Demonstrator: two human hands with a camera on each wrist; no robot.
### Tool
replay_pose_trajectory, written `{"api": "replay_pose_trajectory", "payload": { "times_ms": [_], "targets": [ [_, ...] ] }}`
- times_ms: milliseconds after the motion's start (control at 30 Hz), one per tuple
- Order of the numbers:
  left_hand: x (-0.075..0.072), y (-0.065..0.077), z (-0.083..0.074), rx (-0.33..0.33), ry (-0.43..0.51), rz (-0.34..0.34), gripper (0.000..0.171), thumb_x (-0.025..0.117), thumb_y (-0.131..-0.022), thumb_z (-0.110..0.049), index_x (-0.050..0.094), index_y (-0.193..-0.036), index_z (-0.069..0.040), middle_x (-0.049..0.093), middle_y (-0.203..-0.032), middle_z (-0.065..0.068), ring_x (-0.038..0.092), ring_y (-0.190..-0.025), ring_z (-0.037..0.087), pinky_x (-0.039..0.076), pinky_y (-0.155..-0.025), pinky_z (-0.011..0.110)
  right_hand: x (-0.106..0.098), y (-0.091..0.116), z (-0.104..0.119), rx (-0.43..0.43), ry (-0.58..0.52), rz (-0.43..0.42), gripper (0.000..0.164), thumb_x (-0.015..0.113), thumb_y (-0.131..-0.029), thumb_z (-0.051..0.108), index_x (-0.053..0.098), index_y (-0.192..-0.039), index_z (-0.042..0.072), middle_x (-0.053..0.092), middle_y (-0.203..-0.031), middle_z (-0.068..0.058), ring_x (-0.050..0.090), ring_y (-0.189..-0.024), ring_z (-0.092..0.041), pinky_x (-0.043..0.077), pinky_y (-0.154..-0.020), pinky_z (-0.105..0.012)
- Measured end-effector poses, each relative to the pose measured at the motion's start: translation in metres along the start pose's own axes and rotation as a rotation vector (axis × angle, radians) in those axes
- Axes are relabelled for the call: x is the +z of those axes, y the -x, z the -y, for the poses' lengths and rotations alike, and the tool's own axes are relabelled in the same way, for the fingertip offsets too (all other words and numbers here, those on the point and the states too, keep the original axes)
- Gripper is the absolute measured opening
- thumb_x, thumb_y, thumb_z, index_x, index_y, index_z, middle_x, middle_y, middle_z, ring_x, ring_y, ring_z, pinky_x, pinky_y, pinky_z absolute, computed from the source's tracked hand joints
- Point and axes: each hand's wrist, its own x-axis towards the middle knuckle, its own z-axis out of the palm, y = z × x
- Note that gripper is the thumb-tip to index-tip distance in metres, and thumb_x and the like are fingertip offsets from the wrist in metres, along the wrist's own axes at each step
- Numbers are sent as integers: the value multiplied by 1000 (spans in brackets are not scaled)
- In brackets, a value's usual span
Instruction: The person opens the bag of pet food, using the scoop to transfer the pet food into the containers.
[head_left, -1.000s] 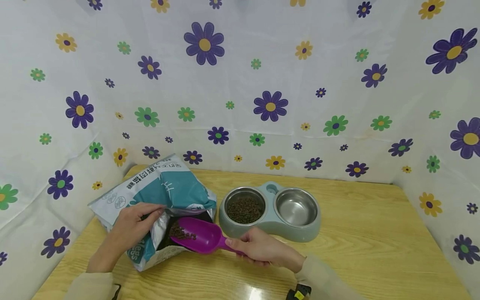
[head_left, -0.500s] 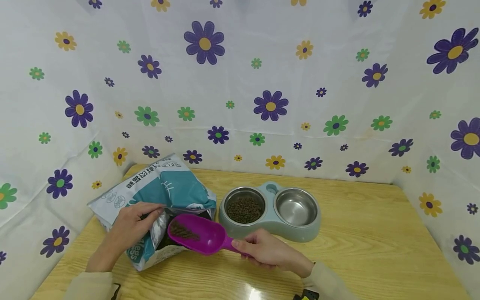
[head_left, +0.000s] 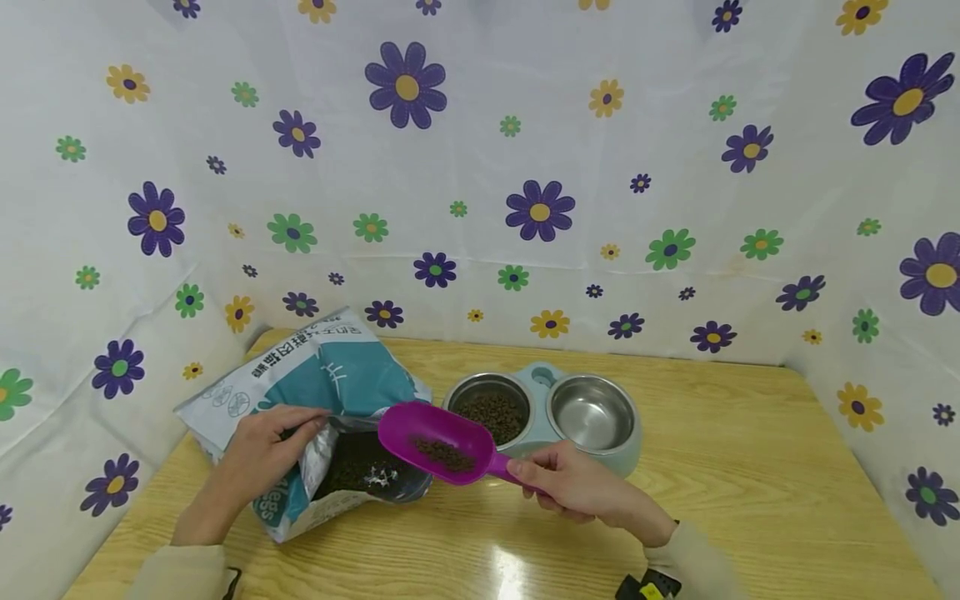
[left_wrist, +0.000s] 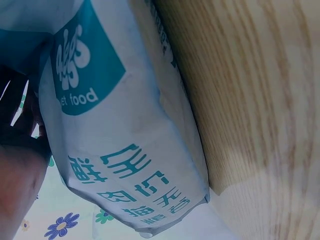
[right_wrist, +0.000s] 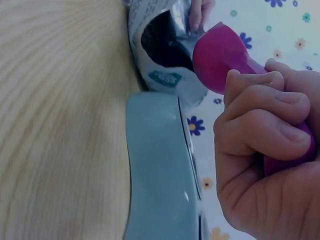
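My right hand (head_left: 581, 483) grips the handle of a magenta scoop (head_left: 468, 425), fingers curled round it in the right wrist view (right_wrist: 265, 120). Brown kibble (head_left: 444, 454) lies in the scoop, which hangs between the bag's mouth and the left bowl. A white and teal pet food bag (head_left: 367, 367) lies on its side with its mouth toward me. My left hand (head_left: 266, 454) pinches the upper edge of that mouth, lifting it apart. Dark kibble shows inside the bag. The left wrist view shows the bag's printed side (left_wrist: 115, 145) beside the hand (left_wrist: 20, 170).
A blue-grey double feeder (head_left: 540, 454) stands right of the bag. Its left steel bowl (head_left: 487, 408) contains kibble; the right steel bowl (head_left: 592, 414) shows bare metal. Both stand on a wooden table (head_left: 750, 483). Flower-printed cloth (head_left: 480, 150) rises behind and at both sides.
The scoop has come out of the bag's mouth, moving up and to the right with kibble in it. My left hand keeps its hold on the bag's edge.
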Motion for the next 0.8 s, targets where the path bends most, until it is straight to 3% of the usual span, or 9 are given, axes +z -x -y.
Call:
{"api": "replay_pose_trajectory", "payload": {
  "times_ms": [333,800],
  "targets": [
    [-1,1,0,-31,-16,24,22,73,-92,-4,82,-109,-15,80,-103,1,70,-97,5,43,-85,2,-39,36,-11,41,36,-107,52,56,-105,46,60,-90,-4,44,-58,6,27,-42,-6,25,-38,-20],
    [0,1,1,-29,-13,22,23,74,-91,-3,82,-110,-15,80,-103,1,70,-96,6,43,-85,2,-95,85,-35,139,127,-276,56,54,-105,47,60,-95,-8,41,-56,5,25,-41,-6,25,-38,-20]
  ]
}}
